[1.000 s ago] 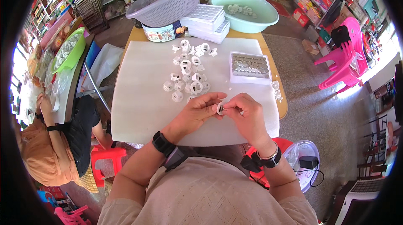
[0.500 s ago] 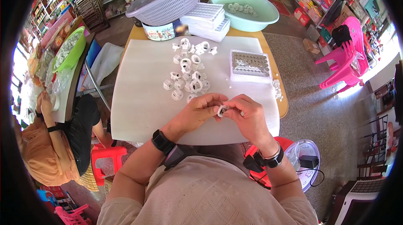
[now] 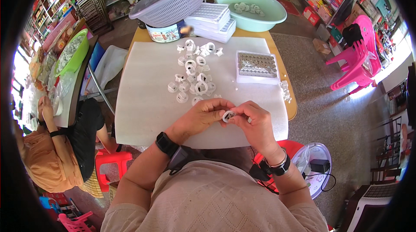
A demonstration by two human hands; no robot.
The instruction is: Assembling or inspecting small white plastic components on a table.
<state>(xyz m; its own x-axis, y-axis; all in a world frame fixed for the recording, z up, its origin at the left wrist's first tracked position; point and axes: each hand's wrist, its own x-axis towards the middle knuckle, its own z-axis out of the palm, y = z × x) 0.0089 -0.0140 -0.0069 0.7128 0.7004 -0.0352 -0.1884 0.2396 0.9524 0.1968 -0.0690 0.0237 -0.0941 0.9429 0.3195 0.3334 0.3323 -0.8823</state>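
Near the table's front edge, a small round white plastic part [image 3: 228, 116] with a dark inside is pinched between both my hands. My left hand [image 3: 205, 114] grips its left side with thumb and forefinger. From the right, the thumb and fingers of my right hand [image 3: 253, 119] close on the same part, partly covering it. Farther off lies a loose group of similar white round parts [image 3: 190, 64], some with dark pieces inside. To their right sits a white tray [image 3: 258, 79] holding rows of silvery, coin-like discs [image 3: 255, 64].
A white sheet [image 3: 143, 98] covers the wooden table. At the back stand a grey perforated basket [image 3: 173, 4], a round tin [image 3: 162, 34], stacked white trays [image 3: 210, 24] and a pale green basin [image 3: 264, 20]. Small white bits [image 3: 284, 91] lie at the right edge. Leftward, another person [image 3: 52, 158] sits at a side table.
The part in my fingers has turned slightly, and my right hand has shifted a little to the left. The view has moved slightly; the things on the table lie as before.
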